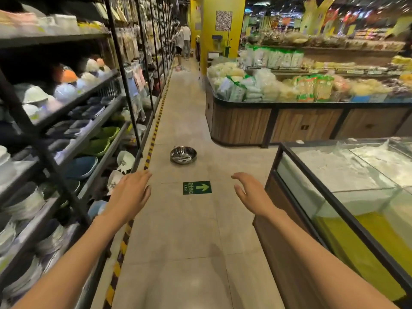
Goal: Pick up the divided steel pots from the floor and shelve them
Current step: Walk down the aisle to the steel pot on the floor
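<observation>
A steel pot [183, 155] is seen on the floor [189, 230], well beyond both hands, left hand [131, 192] slightly nearer, right hand [249, 192] likewise spread wide and empty.

The divided steel pot [183, 155] at twelve o'clock is polished metal, mirror-bright, catching the ceiling lights on its curved wall. It sits on a floor [189, 230] of pale, smooth tile with a soft sheen. Along the nine o'clock edge runs yellow-and-black striped tape [124, 241], matt and scuffed. The shelving [124, 70] at ten o'clock is dark painted metal, holding glossy ceramic bowls [29, 204] (some look glazed white, others blue). At one o'clock the display stand [240, 126] wears ribbed brown wood panels, stacked with shiny plastic bags [252, 90]. The case [347, 175] at three o'clock is clear glass, black-framed.
</observation>
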Demonstrator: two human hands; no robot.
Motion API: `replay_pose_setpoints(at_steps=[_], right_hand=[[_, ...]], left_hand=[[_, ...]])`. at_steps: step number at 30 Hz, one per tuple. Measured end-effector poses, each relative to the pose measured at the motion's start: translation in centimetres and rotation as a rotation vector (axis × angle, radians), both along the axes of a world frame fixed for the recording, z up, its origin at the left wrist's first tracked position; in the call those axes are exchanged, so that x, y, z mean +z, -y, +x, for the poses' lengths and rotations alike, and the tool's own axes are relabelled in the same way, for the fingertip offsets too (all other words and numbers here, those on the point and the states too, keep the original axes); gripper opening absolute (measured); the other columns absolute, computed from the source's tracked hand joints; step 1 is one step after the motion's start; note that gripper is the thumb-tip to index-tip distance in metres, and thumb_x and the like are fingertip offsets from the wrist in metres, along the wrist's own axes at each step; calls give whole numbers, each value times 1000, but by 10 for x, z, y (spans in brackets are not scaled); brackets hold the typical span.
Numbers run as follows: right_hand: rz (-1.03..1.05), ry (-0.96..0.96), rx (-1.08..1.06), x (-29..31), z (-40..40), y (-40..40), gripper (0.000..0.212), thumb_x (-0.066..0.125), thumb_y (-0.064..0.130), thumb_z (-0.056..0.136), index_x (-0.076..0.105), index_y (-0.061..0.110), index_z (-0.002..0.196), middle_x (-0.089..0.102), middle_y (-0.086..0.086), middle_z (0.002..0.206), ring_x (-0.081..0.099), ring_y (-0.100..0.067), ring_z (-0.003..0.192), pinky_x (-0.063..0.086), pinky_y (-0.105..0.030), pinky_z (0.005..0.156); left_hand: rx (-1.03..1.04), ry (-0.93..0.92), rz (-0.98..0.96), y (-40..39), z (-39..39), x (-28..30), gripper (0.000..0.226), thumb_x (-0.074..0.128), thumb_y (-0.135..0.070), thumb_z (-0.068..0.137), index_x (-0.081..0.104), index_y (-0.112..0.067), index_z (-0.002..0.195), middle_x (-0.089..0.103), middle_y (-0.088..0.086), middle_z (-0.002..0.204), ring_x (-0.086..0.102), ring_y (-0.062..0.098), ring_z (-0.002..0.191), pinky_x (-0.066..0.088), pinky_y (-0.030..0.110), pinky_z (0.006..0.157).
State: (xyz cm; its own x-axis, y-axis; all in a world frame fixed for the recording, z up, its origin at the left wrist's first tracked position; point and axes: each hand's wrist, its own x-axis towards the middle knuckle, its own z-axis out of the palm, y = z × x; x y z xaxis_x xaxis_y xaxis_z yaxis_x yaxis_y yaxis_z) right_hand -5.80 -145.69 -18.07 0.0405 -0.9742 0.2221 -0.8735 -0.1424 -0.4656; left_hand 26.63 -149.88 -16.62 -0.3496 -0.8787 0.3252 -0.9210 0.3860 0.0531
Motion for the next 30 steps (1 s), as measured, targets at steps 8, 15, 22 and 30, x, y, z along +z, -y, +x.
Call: replay_pose_setpoints(at_steps=[8,15,22,30], right_hand=[[96,-8,-80,-22,3,221,34,42,19,96,48,11,129,53,-10,135,46,-24,125,36,-33,105],[76,13,-106,-12,6,408,35,43,18,95,48,11,129,53,-10,134,46,-24,125,37,-33,104],[89,11,-64,-45,-23,620,35,44,16,96,49,8,129,54,-13,134,48,-26,124,36,-32,105],[186,32,-45,-58,-58,821,35,45,13,95,50,6,129,54,-14,133,49,-28,123,37,-33,104]], left_hand=[[18,-49,116,220,24,-21,40,51,-22,89,48,-10,127,59,12,128,55,27,117,43,41,101],[0,-18,106,406,27,-10,21,54,-16,86,56,-5,104,68,17,99,63,35,90,51,46,79],[34,-22,73,605,-2,-34,20,60,-17,82,59,-9,100,70,13,94,65,31,88,54,42,79],[55,-32,160,792,-30,-39,15,46,-22,89,54,-15,99,66,6,97,61,25,89,51,38,81]])
